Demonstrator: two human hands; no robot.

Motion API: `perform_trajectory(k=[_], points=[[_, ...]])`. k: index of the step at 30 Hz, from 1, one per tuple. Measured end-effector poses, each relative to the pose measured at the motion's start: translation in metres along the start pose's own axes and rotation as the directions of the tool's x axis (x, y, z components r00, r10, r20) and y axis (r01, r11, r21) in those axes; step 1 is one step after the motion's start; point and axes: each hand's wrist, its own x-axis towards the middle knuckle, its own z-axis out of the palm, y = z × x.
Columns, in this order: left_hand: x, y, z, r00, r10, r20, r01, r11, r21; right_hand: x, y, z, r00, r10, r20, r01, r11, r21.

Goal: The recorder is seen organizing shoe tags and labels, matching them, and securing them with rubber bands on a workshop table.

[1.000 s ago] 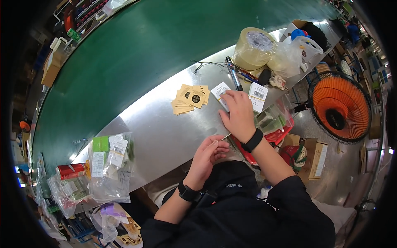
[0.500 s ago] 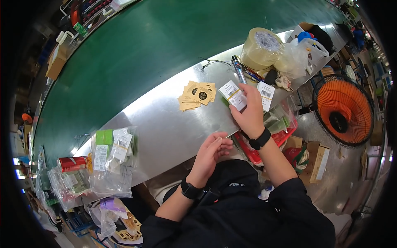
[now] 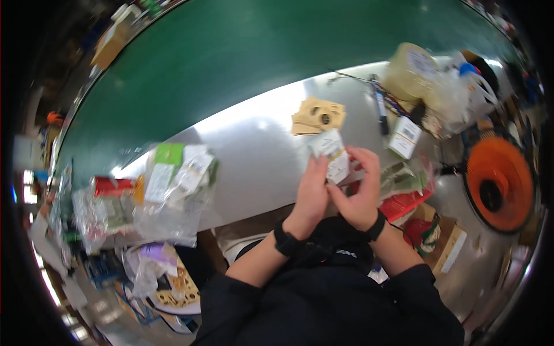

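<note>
A stack of white cards with a barcode and a yellow stripe on top is held between my two hands over the metal table edge. Along its left side, my left hand is closed with its fingertips at the cards. From the right, my right hand curls thumb and fingers round the stack's near corner. Just beyond the held cards lies a loose pile of tan paper cards with dark round prints. Another white card stack, also with a barcode, rests on the table to the right of my hands.
Pens, a large roll of clear tape and a plastic bag occupy the right. An orange fan stands beside the table. At left lie clear bags with labels and a red can. A green surface stretches behind.
My right hand has drawn the white card stack toward me, off its spot on the table. My left hand has moved up to it and grips it too. The view has shifted.
</note>
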Motion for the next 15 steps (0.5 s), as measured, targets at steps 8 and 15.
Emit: perform_trajectory(k=[8, 15], points=[[-0.021, 0.024, -0.029, 0.999, -0.015, -0.032, 0.021, 0.982, 0.189, -0.016, -0.011, 0.021, 0.981, -0.076, 0.177, 0.058, 0.992, 0.109], [-0.056, 0.051, -0.051, 0.979, 0.179, -0.094, -0.171, 0.981, 0.09, -0.01, -0.031, 0.05, 0.931, 0.09, 0.353, -0.203, 0.933, 0.297]])
